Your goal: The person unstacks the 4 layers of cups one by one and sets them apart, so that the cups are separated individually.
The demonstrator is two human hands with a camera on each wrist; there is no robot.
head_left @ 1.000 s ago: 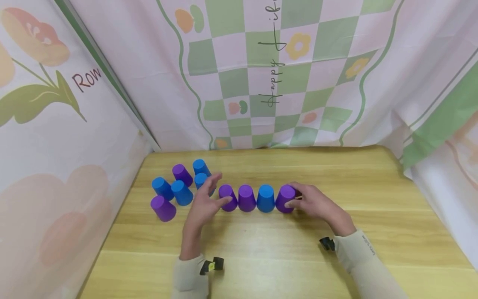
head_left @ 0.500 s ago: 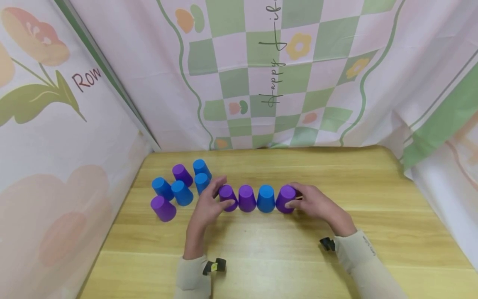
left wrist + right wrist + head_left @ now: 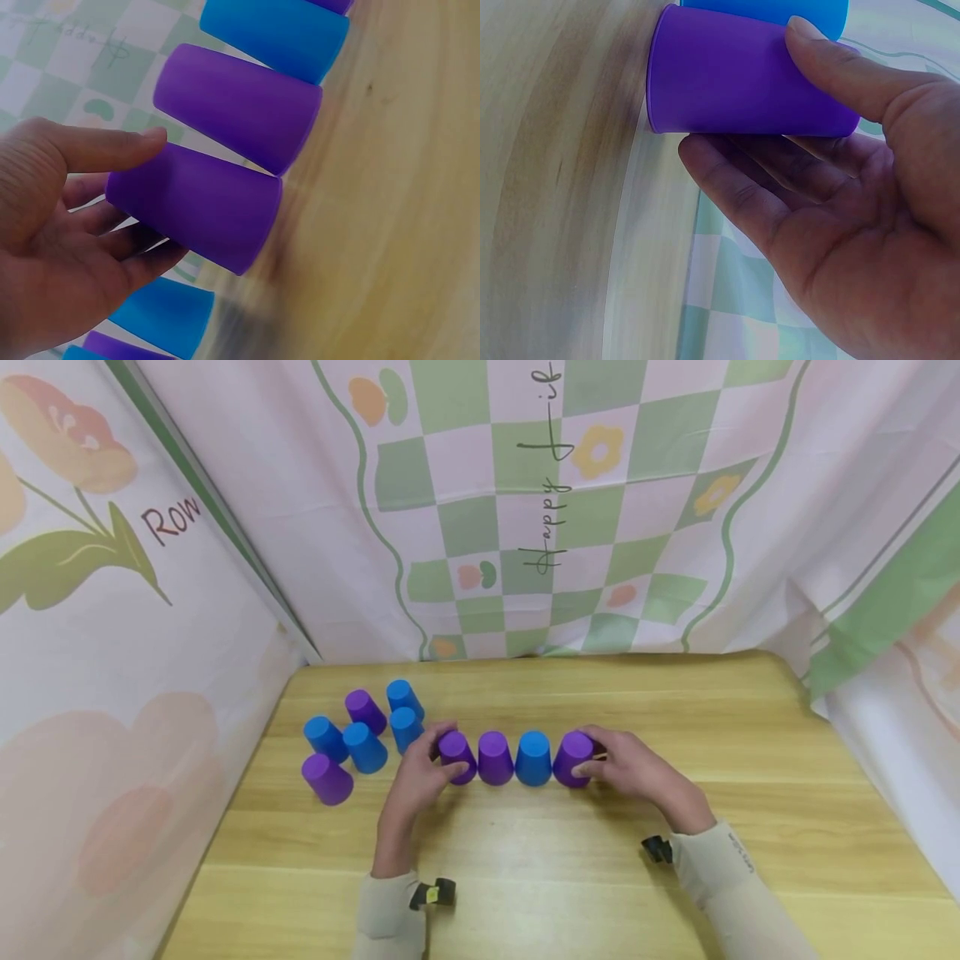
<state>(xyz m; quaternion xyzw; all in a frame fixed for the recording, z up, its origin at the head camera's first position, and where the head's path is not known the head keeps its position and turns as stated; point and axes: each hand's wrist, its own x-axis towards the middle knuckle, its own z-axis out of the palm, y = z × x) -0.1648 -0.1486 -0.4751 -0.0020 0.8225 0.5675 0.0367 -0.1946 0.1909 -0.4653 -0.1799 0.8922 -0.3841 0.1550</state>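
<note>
1. Cups at far left on the wood table (image 3: 525, 877), all mouth-down: front purple cup (image 3: 327, 779), left blue cup (image 3: 327, 740), middle blue cup (image 3: 365, 747), rear purple cup (image 3: 366, 712), rear blue cup (image 3: 405, 701), right blue cup (image 3: 407, 730). Insides hidden, so I can't tell contents. The right blue cup's base is partly behind the left hand.

2. Left hand (image 3: 420, 777): I see it spread to about one cup's width, holding the row's first purple cup (image 3: 458, 758), thumb on the near side, fingers round the far side. Fingertips partly hidden by the cup.

3. Row continues rightward: second purple cup (image 3: 496, 758), blue row cup (image 3: 533, 758). Mouth-down, just beside each other, contents not visible to me.

4. Last purple cup (image 3: 573, 760) ends the row, mouth-down as well.

5. Right hand (image 3: 637, 764): gap about a cup wide, last purple cup between thumb and fingers. My right wrist view shows the thumb lying over the cup's side near its narrow end; how firm the grip is, I can't tell. Blue row cup cut off there by the top edge.
</note>
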